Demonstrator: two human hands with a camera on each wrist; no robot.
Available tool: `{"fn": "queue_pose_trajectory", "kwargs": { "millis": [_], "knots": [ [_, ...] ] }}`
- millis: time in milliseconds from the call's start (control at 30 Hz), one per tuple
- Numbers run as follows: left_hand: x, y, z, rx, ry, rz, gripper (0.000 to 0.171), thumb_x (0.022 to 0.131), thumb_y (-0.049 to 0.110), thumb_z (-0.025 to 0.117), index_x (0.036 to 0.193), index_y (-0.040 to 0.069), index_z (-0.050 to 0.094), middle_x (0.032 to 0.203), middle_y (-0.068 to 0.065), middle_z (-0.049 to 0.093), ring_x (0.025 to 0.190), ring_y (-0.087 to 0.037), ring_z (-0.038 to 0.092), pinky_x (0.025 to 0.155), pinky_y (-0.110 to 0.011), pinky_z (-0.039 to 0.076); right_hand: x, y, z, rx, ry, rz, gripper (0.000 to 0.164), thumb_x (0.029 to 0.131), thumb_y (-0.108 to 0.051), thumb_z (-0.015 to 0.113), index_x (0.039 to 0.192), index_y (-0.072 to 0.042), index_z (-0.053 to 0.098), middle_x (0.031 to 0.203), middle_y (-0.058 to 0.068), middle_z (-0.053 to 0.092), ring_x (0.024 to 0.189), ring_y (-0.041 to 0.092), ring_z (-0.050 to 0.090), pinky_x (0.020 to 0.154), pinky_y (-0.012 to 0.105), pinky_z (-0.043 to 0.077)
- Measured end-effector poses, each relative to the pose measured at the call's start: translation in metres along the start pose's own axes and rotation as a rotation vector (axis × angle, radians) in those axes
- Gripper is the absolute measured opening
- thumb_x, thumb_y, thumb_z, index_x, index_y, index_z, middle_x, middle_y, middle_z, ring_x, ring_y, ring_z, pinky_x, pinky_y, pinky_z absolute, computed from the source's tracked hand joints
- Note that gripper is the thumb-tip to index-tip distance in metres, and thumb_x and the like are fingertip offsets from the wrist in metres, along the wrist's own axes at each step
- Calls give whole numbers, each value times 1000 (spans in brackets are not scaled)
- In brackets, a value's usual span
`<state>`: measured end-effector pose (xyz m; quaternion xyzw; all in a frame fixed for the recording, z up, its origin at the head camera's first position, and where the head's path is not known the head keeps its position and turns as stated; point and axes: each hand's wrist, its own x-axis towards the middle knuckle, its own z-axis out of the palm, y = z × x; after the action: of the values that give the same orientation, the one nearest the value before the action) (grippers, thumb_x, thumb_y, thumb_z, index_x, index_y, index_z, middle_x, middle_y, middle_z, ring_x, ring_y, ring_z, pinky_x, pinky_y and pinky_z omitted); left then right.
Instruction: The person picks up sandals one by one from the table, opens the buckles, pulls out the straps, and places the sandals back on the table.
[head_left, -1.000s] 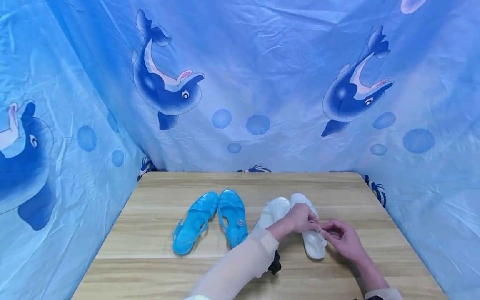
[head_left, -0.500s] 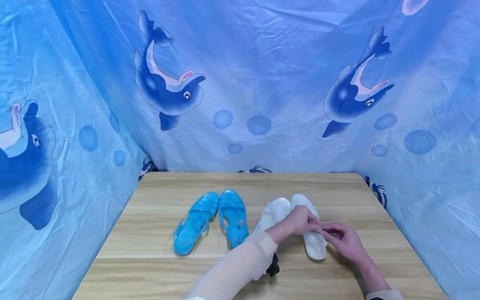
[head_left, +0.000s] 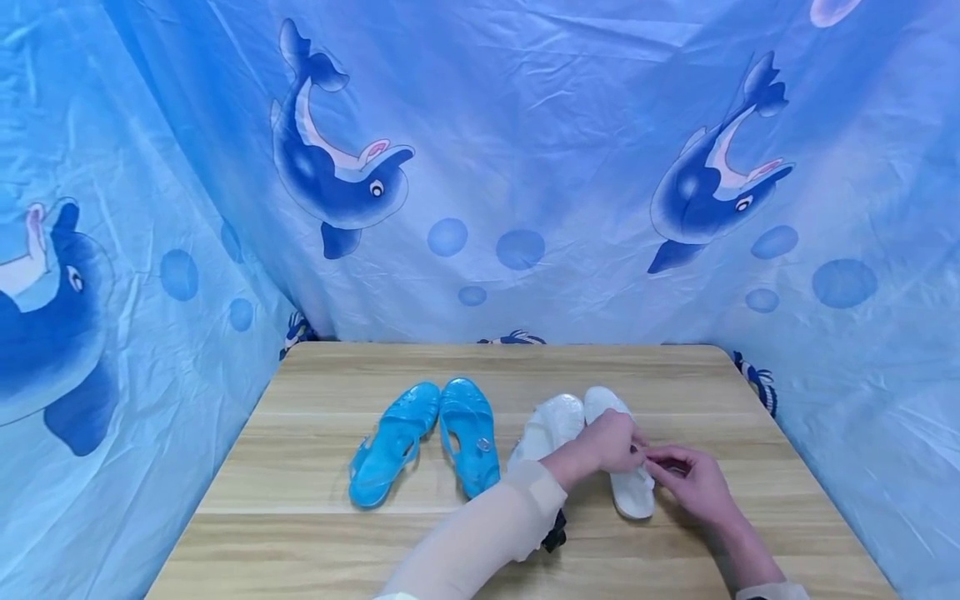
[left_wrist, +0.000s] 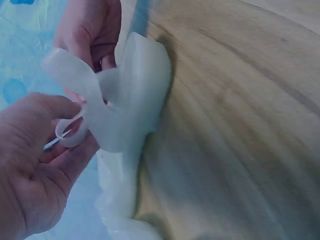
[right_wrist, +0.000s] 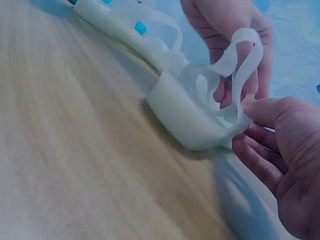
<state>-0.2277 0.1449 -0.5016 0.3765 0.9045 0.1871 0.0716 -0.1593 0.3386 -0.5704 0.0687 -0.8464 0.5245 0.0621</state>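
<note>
Two white jelly sandals lie side by side on the wooden table [head_left: 315, 533]. My left hand [head_left: 611, 443] and right hand [head_left: 686, 477] meet over the right white sandal [head_left: 632, 493] and both pinch its thin ankle strap [right_wrist: 245, 65]. In the left wrist view the strap [left_wrist: 75, 130] loops between my thumb and fingers above the sandal's heel [left_wrist: 142, 75]. The right wrist view shows the heel cup [right_wrist: 185, 115] resting on the table. My left forearm crosses over part of the left white sandal [head_left: 551, 419].
A pair of blue jelly sandals [head_left: 427, 437] lies to the left of the white pair. A blue dolphin-print cloth [head_left: 480, 167] hangs behind and along both sides of the table. A black wrist-camera strap [head_left: 553, 531] sits under my left forearm.
Both hands stay on the right white sandal's strap with only small finger movements. The view has shifted slightly.
</note>
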Motion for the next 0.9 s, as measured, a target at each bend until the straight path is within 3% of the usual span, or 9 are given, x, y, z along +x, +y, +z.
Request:
{"fn": "queue_pose_trajectory", "kwargs": {
  "millis": [100,267,467,600,767,900],
  "knots": [
    [4,3,-4,71,-20,22,13,97,30,78,107,27,85,100,16,82,84,5,67,74,-4,45,4,-3,-2,-21,0,24,19,93,-2,79,110,6,78,106,16,81,89,-5,72,74,18,61],
    [2,1,-3,65,-13,19,11,97,34,80,105,29,86,100,16,82,92,6,70,83,-3,46,4,-2,-2,-7,-4,9,18,93,0,79,110,6,78,105,5,83,91,-5,72,76,17,60],
    [-5,-2,0,90,23,77,12,98,36,78,104,30,86,98,18,82,91,8,70,82,-1,44,-1,6,0,32,9,-25,18,92,1,79,108,7,78,101,-10,82,91,-2,74,75,17,60],
    [-7,-4,2,106,40,65,13,99,39,77,105,32,86,96,20,82,90,9,70,83,-2,43,-3,8,1,39,18,-15,19,93,-2,80,110,7,78,100,-9,82,90,1,74,73,19,60],
    [-6,-6,4,29,55,21,14,98,40,78,104,32,86,94,19,82,86,9,67,80,-2,41,-3,8,-1,20,20,4,22,94,-5,79,113,6,78,100,-4,83,90,0,74,74,19,60],
    [-5,-7,5,17,86,38,12,97,38,79,104,31,87,94,19,82,85,9,68,78,-1,42,-3,9,-1,12,30,18,20,93,-4,80,111,7,78,97,-9,82,89,-3,72,74,18,59]
  ]
}}
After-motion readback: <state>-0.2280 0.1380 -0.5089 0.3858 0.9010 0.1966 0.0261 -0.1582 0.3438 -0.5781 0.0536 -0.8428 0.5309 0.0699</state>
